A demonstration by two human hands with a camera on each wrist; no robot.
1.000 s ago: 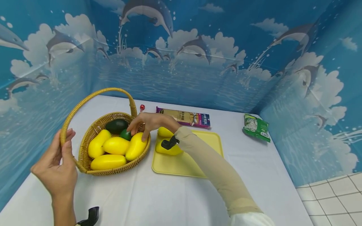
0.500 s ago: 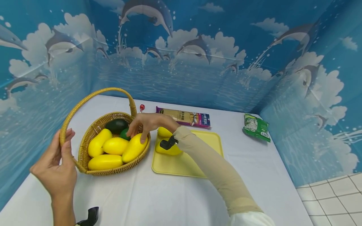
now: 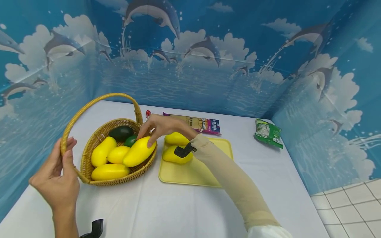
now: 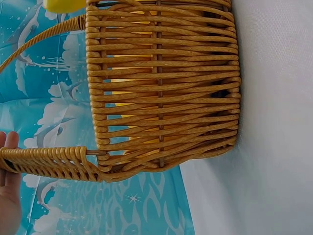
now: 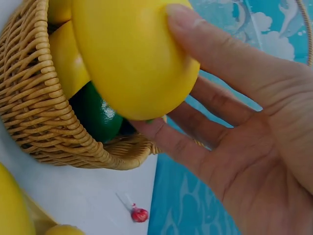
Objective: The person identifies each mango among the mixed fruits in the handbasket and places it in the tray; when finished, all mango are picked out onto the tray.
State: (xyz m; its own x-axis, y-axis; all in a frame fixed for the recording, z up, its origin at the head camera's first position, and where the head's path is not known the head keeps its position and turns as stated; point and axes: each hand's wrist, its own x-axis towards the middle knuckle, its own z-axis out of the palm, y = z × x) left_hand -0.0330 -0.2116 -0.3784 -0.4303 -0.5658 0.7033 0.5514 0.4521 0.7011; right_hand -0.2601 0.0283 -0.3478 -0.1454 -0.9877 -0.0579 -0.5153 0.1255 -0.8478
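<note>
My left hand [image 3: 59, 175] grips the handle of a wicker basket [image 3: 86, 162] on its left side; in the left wrist view only a few fingers show at the handle [image 4: 44, 159]. Over the basket's right side, my right hand [image 3: 162, 127] pinches a yellow mango [image 3: 138, 152] between thumb and fingers. The right wrist view shows this mango [image 5: 132, 58] tilted above the rim. Below it in the basket lie several more yellow mangoes [image 3: 110, 172], a dark green avocado [image 3: 121, 133] and a smaller green fruit [image 3: 130, 141].
Right of the basket, a yellow tray [image 3: 190, 177] bears two yellow mangoes [image 3: 175, 155], partly behind the right wrist. Farther back lie a pasta packet [image 3: 208, 125] and a red lollipop [image 3: 148, 113]. A green snack bag [image 3: 269, 134] lies at the far right. A dolphin-print curtain surrounds the white table.
The mango in my right hand has tilted and risen from among the other fruit, shifting slightly left. My left hand keeps its hold on the basket handle.
</note>
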